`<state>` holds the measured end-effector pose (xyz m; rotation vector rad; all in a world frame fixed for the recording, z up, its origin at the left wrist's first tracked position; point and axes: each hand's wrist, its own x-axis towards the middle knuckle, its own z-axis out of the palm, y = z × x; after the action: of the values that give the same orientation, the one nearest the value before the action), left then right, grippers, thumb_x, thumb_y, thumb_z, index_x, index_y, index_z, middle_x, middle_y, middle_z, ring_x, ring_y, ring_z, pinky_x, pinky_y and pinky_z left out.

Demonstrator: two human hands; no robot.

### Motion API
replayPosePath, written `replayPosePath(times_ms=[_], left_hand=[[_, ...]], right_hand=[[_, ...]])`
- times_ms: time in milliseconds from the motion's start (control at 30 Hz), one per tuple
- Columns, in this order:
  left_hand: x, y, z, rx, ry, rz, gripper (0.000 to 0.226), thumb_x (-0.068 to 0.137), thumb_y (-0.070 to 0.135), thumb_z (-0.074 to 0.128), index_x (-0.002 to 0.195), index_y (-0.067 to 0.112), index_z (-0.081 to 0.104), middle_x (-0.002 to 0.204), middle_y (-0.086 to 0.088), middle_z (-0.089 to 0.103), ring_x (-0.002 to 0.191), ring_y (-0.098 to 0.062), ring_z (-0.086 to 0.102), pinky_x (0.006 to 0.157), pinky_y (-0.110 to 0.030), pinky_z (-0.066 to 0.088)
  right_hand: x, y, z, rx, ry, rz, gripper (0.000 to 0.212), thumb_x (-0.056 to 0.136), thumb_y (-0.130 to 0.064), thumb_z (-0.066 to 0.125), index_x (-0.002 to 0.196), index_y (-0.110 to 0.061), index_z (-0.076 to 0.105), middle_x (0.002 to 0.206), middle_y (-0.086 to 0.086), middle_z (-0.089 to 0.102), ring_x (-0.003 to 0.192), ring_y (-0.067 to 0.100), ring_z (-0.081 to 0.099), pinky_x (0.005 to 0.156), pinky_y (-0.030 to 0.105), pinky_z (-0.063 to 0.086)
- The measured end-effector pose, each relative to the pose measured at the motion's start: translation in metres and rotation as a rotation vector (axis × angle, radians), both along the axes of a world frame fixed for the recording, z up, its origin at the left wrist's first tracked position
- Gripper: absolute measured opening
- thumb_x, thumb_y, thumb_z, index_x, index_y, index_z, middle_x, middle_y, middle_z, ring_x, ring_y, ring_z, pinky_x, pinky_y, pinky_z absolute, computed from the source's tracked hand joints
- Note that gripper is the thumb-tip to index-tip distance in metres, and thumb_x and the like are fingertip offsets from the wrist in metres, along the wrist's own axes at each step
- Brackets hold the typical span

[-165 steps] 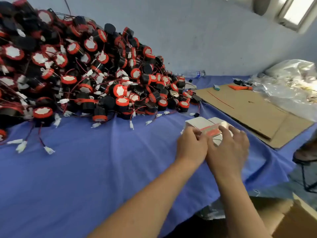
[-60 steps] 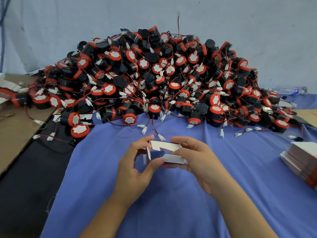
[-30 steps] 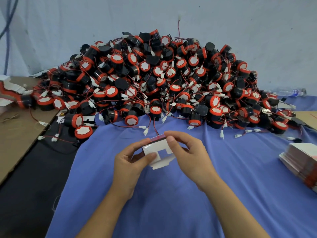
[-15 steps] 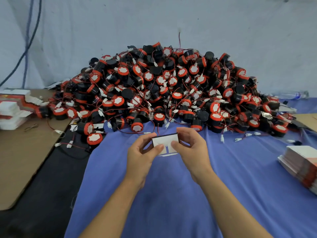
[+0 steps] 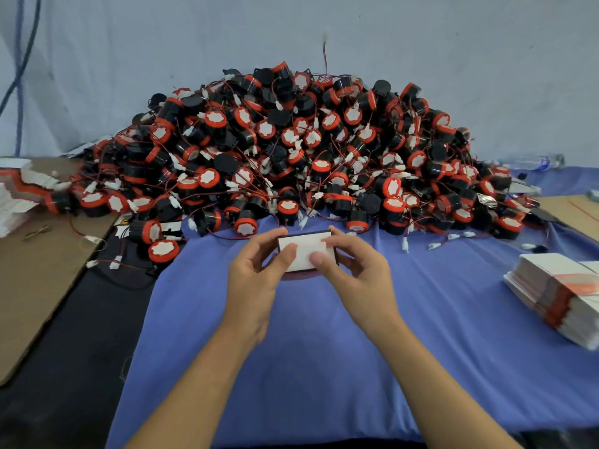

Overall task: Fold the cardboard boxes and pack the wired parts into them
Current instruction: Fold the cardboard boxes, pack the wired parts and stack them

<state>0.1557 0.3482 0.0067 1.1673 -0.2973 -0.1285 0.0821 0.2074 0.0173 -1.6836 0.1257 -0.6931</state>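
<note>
A small white cardboard box (image 5: 304,251) with a red edge is held just above the blue cloth (image 5: 324,367), in front of me. My left hand (image 5: 256,280) grips its left end, thumb on the white face. My right hand (image 5: 353,270) grips the right end, thumb pressed on the same face. Behind the box rises a big heap of black and red wired parts (image 5: 301,157) with white connectors. A stack of flat unfolded boxes (image 5: 560,296) lies at the right.
Brown cardboard sheets lie at the left (image 5: 35,270) and far right (image 5: 577,212). More white and red boxes (image 5: 16,192) sit at the far left. A plastic bottle (image 5: 531,162) lies by the wall. Loose parts (image 5: 162,251) spill onto the cloth's left edge.
The flaps that stood open two seconds ago are folded in, so the box now shows a flat white face. Both hands kept hold of it and shifted slightly.
</note>
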Motion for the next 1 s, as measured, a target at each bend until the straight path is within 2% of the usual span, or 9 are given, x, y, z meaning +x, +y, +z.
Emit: replayPosePath(times_ms=[100,167,267,400,533,667,733,867,1000], left_hand=[[-0.013,-0.003,0.002,0.009,-0.076,-0.044,0.028,0.093,0.040,0.064,0.115,0.025,0.074,0.127,0.007,0.072,0.123,-0.015,0.065,0.102,-0.034,0.054],[-0.021,-0.007,0.003,0.016,-0.158,-0.037,0.025,0.093,0.030,0.071,0.118,0.032,0.073,0.131,0.008,0.069,0.124,-0.012,0.064,0.097,-0.027,0.055],[-0.027,-0.015,-0.001,-0.027,-0.184,0.044,0.041,0.098,0.003,0.065,0.133,0.025,0.065,0.131,0.004,0.070,0.122,-0.015,0.066,0.093,-0.025,0.056],[-0.033,-0.024,0.002,-0.089,-0.182,0.108,0.045,0.093,-0.009,0.059,0.117,0.026,0.072,0.132,0.009,0.069,0.124,-0.013,0.065,0.088,-0.025,0.058],[-0.040,-0.031,0.005,-0.103,-0.206,0.152,0.051,0.088,-0.012,0.054,0.110,0.030,0.074,0.124,0.012,0.072,0.117,-0.014,0.068,0.083,-0.026,0.060],[-0.045,-0.037,0.001,-0.093,-0.184,0.214,0.056,0.086,-0.020,0.052,0.107,0.028,0.074,0.118,0.004,0.075,0.113,-0.018,0.071,0.085,-0.032,0.062],[-0.046,-0.038,-0.001,-0.079,-0.163,0.251,0.058,0.086,-0.021,0.052,0.102,0.029,0.074,0.111,0.001,0.076,0.109,-0.020,0.072,0.088,-0.038,0.061],[-0.050,-0.040,-0.001,-0.054,-0.143,0.331,0.055,0.082,-0.020,0.055,0.095,0.030,0.073,0.099,-0.001,0.076,0.097,-0.022,0.074,0.083,-0.043,0.062],[-0.054,-0.041,0.003,-0.102,-0.106,0.343,0.054,0.083,-0.022,0.058,0.093,0.029,0.073,0.100,0.001,0.075,0.099,-0.019,0.073,0.084,-0.045,0.062]], right_hand=[[-0.002,0.004,0.001,0.133,-0.058,-0.045,0.037,0.087,-0.004,0.080,0.117,-0.018,0.066,0.114,-0.013,0.070,0.114,0.007,0.066,0.097,0.032,0.056],[-0.004,0.009,-0.001,0.183,-0.085,-0.062,0.039,0.086,0.000,0.078,0.117,-0.020,0.066,0.114,-0.015,0.069,0.115,0.004,0.063,0.086,0.023,0.057],[-0.006,0.018,-0.004,0.252,-0.099,-0.070,0.041,0.084,0.004,0.078,0.113,-0.024,0.069,0.115,-0.012,0.070,0.115,0.004,0.062,0.078,0.016,0.056],[-0.005,0.032,-0.007,0.409,-0.106,-0.100,0.042,0.084,0.009,0.075,0.111,-0.024,0.072,0.119,0.004,0.070,0.115,0.011,0.065,0.081,0.026,0.059],[-0.003,0.043,-0.006,0.540,-0.105,-0.147,0.044,0.084,0.012,0.070,0.111,-0.023,0.072,0.125,0.010,0.065,0.112,0.024,0.069,0.086,0.040,0.062],[-0.001,0.049,0.000,0.567,-0.114,-0.186,0.050,0.080,0.020,0.062,0.109,-0.020,0.069,0.130,0.015,0.059,0.113,0.032,0.068,0.082,0.045,0.063],[-0.001,0.052,0.002,0.573,-0.115,-0.202,0.052,0.078,0.022,0.058,0.109,-0.019,0.067,0.131,0.018,0.058,0.113,0.035,0.067,0.078,0.042,0.063],[-0.002,0.058,0.005,0.594,-0.111,-0.253,0.063,0.075,0.022,0.057,0.105,-0.032,0.067,0.132,0.011,0.056,0.112,0.030,0.067,0.078,0.041,0.063],[-0.003,0.058,0.010,0.713,-0.091,-0.269,0.067,0.078,0.022,0.059,0.117,-0.031,0.060,0.137,0.004,0.054,0.124,0.025,0.063,0.095,0.052,0.059]])
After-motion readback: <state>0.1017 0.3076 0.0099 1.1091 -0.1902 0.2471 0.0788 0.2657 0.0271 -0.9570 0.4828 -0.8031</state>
